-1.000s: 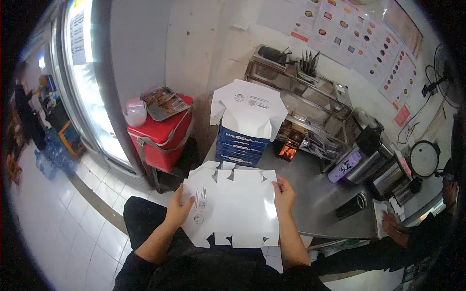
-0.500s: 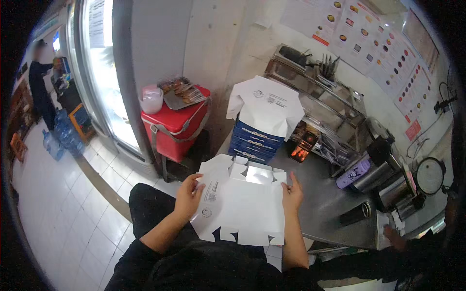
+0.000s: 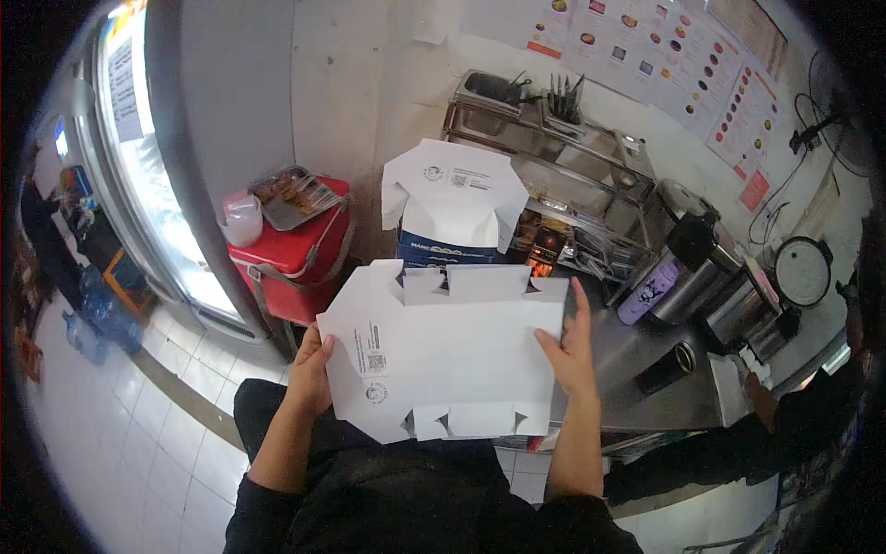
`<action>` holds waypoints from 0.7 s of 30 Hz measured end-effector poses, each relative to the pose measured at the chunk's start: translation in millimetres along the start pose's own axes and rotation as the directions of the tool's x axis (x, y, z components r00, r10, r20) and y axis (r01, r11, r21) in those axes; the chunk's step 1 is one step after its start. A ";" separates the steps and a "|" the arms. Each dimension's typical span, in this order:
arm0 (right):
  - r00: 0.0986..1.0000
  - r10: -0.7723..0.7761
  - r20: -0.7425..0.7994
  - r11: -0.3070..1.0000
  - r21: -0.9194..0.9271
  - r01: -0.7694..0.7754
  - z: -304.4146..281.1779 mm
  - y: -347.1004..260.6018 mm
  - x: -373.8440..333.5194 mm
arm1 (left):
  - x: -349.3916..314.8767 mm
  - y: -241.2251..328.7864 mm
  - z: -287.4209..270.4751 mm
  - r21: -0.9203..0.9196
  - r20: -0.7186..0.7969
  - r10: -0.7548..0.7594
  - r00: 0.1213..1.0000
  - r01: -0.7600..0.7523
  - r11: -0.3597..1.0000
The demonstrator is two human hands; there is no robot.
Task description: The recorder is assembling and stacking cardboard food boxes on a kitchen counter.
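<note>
A white cardboard box blank [image 3: 471, 346], partly folded, with slotted flaps along its far and near edges, is held up in front of me. My left hand [image 3: 311, 371] pinches its left edge, thumb on the printed face and fingers behind. At the right edge is my right hand [image 3: 574, 355], its thumb against the board and its index finger stretched upward, apart from the thumb. Behind the blank rises a stack of blue boxes [image 3: 443, 247], with another white box blank [image 3: 459, 189] lying on top.
A red cooler [image 3: 295, 263] carries a covered food tray [image 3: 293, 198] and a white tub [image 3: 244, 222]. On the metal counter [image 3: 604, 392] stand a purple bottle [image 3: 649, 294] and a dark cup [image 3: 666, 367]. Another person's arm [image 3: 738, 434] reaches in from the right.
The blank has come up closer to the stack, and its far flaps now lie more spread out. My right thumb has moved onto the board. The whole view has shifted.
</note>
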State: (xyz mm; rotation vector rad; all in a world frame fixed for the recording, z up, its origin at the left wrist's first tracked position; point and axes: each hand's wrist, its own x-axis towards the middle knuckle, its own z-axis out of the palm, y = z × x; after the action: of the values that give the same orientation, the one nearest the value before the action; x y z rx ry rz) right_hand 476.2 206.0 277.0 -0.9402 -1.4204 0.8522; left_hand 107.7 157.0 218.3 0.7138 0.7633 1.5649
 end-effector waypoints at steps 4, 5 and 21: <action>0.989 -0.083 0.123 0.868 -0.479 0.133 -2.7 7.7 9.9 | 2.7 0.2 2.7 -0.107 0.107 -0.066 0.992 0.078 0.991; 0.979 -0.123 0.164 0.709 -0.676 0.202 -3.8 12.9 10.6 | 4.4 -2.0 1.2 -0.094 0.071 -0.073 0.995 0.080 0.992; 0.995 0.074 0.066 0.983 0.165 -0.084 29.9 5.4 -0.4 | 6.5 18.3 -23.0 -0.016 0.089 0.048 0.995 -0.047 0.999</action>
State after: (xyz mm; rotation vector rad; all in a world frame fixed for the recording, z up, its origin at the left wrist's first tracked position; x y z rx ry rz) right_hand 446.7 208.5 270.1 -0.8532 -1.3463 1.0495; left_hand 77.7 160.0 219.4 0.7915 0.6731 1.5691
